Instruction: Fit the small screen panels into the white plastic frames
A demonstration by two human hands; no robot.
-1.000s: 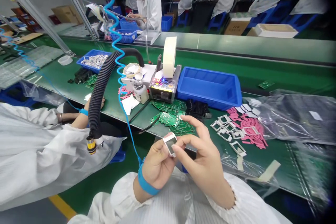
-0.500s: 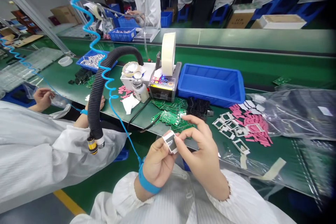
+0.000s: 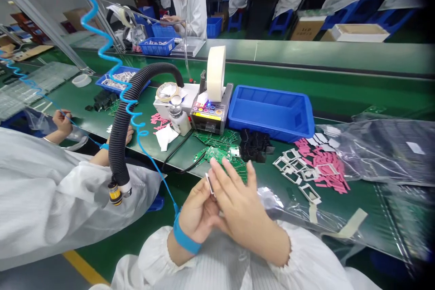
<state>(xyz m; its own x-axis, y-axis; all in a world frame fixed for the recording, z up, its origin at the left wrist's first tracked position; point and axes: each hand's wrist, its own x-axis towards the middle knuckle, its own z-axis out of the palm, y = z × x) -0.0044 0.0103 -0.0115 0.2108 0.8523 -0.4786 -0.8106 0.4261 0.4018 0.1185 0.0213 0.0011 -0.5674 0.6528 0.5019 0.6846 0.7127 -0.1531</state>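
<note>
A small white frame with a dark face [image 3: 210, 184] is tilted nearly edge-on, pinched in my left hand [image 3: 197, 213], which wears a blue wrist strap [image 3: 185, 234]. My right hand [image 3: 238, 204] lies against the piece with its fingers stretched out, covering most of it. Just beyond the fingertips, green circuit boards [image 3: 217, 153] lie in a loose pile. Black parts [image 3: 254, 144] are heaped beside them. Farther right, white frames [image 3: 291, 164] rest by pink strips [image 3: 328, 167].
A blue bin [image 3: 272, 111] stands behind the boards, beside a tape dispenser [image 3: 208, 115] and a pump bottle [image 3: 180, 118]. A black flexible hose [image 3: 118, 145] and a blue coiled cord [image 3: 108, 47] hang at left. A co-worker's sleeve [image 3: 68, 181] is close on the left.
My right hand has gone from a finger-and-thumb touch on the frame to stretched fingers across it. The frame has turned from face-up to nearly edge-on.
</note>
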